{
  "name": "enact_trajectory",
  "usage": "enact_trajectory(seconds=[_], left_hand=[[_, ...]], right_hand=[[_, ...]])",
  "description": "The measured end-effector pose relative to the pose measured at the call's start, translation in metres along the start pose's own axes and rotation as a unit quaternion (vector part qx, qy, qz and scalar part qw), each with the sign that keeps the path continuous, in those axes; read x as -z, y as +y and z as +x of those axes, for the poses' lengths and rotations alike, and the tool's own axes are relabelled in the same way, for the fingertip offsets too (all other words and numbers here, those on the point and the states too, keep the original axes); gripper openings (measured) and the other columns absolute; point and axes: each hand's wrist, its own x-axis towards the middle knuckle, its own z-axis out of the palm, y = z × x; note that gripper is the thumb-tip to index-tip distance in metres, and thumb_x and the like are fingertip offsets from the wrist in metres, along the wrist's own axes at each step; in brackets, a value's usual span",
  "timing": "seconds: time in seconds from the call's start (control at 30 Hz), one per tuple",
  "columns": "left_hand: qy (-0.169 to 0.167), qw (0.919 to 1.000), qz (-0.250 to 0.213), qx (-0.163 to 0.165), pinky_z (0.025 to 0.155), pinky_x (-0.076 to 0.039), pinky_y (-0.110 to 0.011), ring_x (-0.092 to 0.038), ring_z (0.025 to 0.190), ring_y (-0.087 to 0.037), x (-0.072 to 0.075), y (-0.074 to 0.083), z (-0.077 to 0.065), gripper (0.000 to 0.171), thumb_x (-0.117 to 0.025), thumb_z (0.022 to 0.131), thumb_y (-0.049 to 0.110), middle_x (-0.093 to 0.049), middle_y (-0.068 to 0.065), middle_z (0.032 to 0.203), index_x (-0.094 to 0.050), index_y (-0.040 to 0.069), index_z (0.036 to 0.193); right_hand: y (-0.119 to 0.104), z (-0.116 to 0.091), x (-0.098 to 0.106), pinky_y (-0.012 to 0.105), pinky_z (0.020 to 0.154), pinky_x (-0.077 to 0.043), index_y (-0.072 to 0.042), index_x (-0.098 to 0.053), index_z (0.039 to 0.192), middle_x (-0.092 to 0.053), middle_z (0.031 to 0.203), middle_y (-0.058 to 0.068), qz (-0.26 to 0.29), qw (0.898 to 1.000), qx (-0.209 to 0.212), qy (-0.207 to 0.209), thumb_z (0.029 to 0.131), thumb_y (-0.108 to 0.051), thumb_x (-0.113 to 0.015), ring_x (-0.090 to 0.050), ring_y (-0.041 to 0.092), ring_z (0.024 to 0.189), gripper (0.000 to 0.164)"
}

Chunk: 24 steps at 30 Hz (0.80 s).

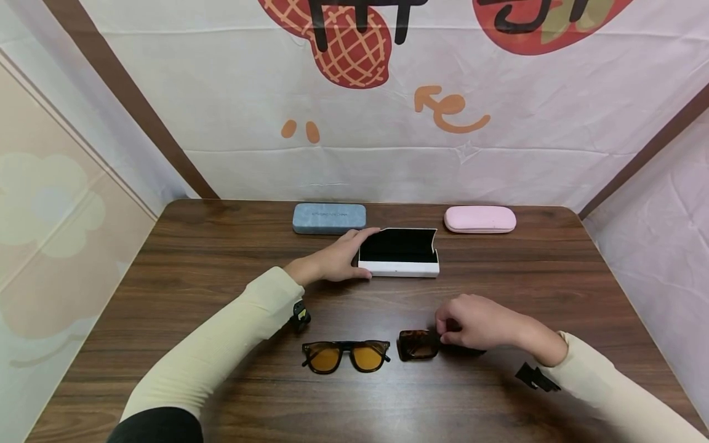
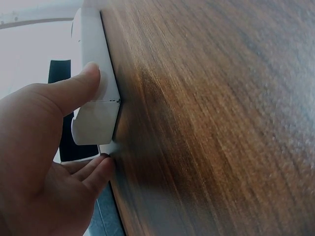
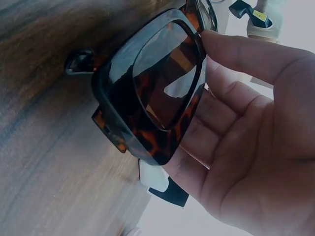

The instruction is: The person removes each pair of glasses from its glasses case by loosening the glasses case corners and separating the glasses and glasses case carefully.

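My left hand holds the left end of a white glasses case, its lid raised and its lining black. In the left wrist view the thumb lies along the white front wall of the case and the other fingers reach behind. Tortoiseshell sunglasses with dark lenses are pinched near the middle by my right hand, which hides part of them from above. The right wrist view has one thick, squarish rim of the sunglasses up close. Black-framed glasses with amber lenses lie left of them.
A blue glasses case stands at the back edge, just behind the white one. To its right is a closed pink case. The wooden table meets a printed cloth wall at the back.
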Motion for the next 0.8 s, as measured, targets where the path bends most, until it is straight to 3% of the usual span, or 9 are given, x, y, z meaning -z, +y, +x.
enact_trajectory(seconds=[0.8], left_hand=[[0.002, 1.0000, 0.001, -0.003, 0.111, -0.038, -0.049, -0.037, 0.141, -0.032, -0.0001, 0.0000, 0.0003, 0.096, -0.077, 0.093, 0.030, -0.032, -0.023, 0.155, -0.013, 0.015, 0.164]], right_hand=[[0.0017, -0.0019, -0.0045, 0.024, 0.055, -0.037, -0.028, -0.061, 0.074, -0.050, 0.068, -0.021, -0.019, 1.000, -0.013, 0.004, 0.085, -0.016, -0.079, -0.043, 0.000, 0.062, 0.024]])
